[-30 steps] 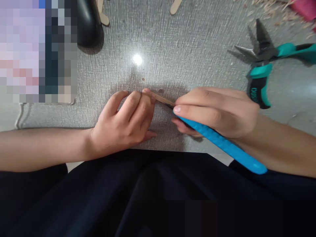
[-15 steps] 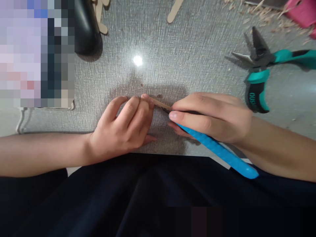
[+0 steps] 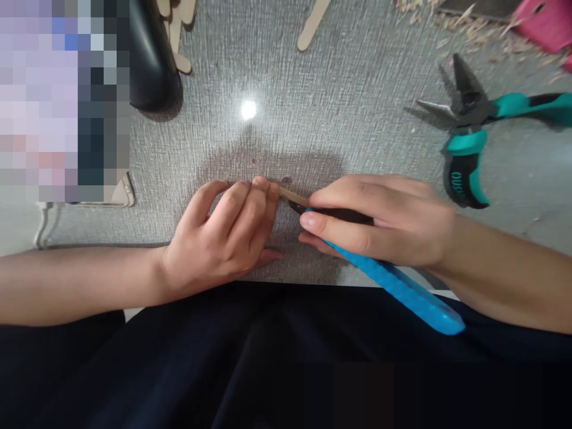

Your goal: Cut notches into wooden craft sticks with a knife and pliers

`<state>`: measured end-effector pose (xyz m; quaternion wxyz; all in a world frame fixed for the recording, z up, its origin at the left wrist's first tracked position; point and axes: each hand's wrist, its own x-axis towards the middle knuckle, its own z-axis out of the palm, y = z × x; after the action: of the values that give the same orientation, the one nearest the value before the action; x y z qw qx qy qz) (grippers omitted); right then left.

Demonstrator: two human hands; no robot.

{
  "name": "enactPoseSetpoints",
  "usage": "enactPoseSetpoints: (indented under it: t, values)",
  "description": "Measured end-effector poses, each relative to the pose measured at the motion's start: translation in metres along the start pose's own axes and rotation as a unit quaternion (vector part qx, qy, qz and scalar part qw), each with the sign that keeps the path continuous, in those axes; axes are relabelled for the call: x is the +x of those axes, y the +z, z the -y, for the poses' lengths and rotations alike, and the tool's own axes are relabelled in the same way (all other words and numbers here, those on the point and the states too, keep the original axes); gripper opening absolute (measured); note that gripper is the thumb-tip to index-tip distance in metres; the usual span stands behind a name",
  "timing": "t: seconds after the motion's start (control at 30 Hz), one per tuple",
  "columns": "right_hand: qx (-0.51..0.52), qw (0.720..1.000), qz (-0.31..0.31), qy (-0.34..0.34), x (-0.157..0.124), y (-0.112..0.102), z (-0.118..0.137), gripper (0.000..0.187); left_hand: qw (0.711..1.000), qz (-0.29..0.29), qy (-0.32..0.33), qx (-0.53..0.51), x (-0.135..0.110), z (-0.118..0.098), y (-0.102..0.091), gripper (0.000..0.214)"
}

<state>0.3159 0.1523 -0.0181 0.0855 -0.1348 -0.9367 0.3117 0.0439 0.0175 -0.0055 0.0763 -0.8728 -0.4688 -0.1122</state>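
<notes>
A: Where's the stick (image 3: 294, 195)?

B: Between the hands, close over the worktop (image 3: 357, 101). The left hand (image 3: 227, 229), at its 8 o'clock, has curled fingers holding one end, thumb apart.

A: And the right?

B: The right hand (image 3: 388, 220), at 3 o'clock, is wrapped round the blue tool (image 3: 391, 277), handle running off towards 4. Whether its fingers also pinch the stick, I can't tell.

A: What's changed?

B: The right hand has edged nearer the left. Slightly less stick shows between them, and more of the tool's dark tip along its 6 o'clock side. I'd judge the tip is working closer to the left fingertips, which leaves less room for a slip.

A: Further out?

B: Pliers (image 3: 469, 116) gaping at 2 o'clock, a loose stick (image 3: 313, 25) at 12, a black object (image 3: 154, 65) at 10. They sit lower in view now, probably just the head tipping.
</notes>
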Motion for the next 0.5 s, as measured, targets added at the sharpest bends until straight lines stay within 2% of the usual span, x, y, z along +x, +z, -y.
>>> enactPoseSetpoints:
  t: [0.07, 0.13, 0.23, 0.5]
  values:
    - [-0.033, 0.997, -0.032, -0.061, -0.0022, -0.0045, -0.0014, 0.027, 1.000, 0.005, -0.008, -0.011, -0.0017, -0.0005, 0.0008, 0.069]
    - [-0.047, 0.993, -0.057, -0.095, -0.0032, -0.0075, -0.0024, 0.036, 1.000, 0.009, -0.013, -0.022, -0.0031, -0.0007, 0.0013, 0.073]
    - [-0.042, 0.991, -0.065, -0.107, -0.0021, -0.0084, -0.0028, 0.042, 1.000, 0.012, -0.004, -0.017, -0.0037, -0.0003, 0.0012, 0.078]
    - [-0.042, 0.990, -0.079, -0.110, 0.0022, -0.0056, -0.0020, 0.038, 1.000, 0.007, -0.010, -0.027, -0.0035, -0.0004, 0.0013, 0.079]
